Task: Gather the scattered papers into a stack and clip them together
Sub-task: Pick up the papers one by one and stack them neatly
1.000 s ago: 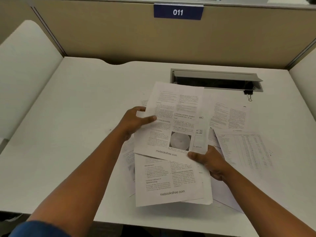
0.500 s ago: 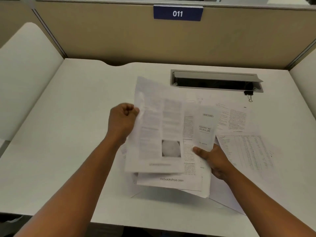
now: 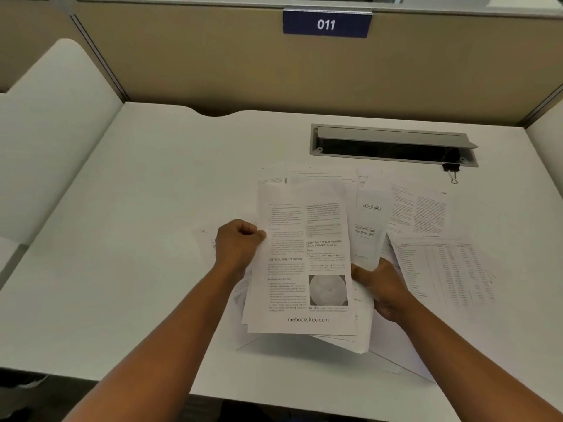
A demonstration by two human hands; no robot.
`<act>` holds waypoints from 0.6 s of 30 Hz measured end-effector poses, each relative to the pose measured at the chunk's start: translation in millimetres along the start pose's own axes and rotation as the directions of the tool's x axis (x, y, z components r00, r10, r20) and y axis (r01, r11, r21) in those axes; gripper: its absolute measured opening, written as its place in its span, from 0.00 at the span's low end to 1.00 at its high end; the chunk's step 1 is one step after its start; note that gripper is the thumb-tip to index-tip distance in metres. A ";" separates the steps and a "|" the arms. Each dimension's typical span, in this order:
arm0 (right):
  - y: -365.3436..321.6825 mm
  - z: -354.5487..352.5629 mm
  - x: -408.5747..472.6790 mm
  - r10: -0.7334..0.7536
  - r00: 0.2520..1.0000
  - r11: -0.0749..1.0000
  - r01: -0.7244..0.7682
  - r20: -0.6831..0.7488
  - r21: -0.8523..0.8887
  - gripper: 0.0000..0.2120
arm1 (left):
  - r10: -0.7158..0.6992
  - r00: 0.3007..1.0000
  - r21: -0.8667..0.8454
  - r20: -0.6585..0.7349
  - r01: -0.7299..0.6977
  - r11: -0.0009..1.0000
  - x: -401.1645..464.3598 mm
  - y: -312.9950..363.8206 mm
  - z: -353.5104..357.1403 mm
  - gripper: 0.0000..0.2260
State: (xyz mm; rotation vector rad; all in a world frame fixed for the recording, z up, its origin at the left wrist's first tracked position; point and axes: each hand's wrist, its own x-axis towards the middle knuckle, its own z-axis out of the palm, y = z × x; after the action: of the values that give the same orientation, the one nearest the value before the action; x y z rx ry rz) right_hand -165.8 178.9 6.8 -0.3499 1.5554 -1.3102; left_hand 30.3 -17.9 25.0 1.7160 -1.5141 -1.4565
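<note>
White printed paper sheets (image 3: 304, 254): black text in columns, one grey round photo, one dense table grid. Small black metal binder clip (image 3: 451, 168), silver wire handles. Plain white table (image 3: 152, 208). Beige fabric partition wall (image 3: 213, 65), navy rectangular number plate (image 3: 326, 24) with white "011". Grey metal cable tray (image 3: 393, 144), dark inside.

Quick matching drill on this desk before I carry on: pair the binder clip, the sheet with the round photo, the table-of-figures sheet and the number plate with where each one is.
Things:
1. binder clip
2. sheet with the round photo
3. table-of-figures sheet
4. number plate

Places:
A. on the partition
B. flat on the desk, far right
C. by the cable tray's right end
D. held between left hand and right hand

Pairs: 1-C, 2-D, 3-B, 4-A
</note>
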 end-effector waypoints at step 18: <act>-5.0 -10.2 -0.5 0.069 0.996 0.998 -0.069 -0.054 0.010 0.15 | 0.012 0.981 0.038 0.195 -0.020 0.999 11.0 10.5 -17.1 0.02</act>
State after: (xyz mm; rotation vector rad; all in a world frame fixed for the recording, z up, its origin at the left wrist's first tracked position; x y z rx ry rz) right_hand -175.9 183.1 10.0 -0.2554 1.5930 -1.2811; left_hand 39.0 -36.3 35.3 1.6188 -1.6628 -1.6366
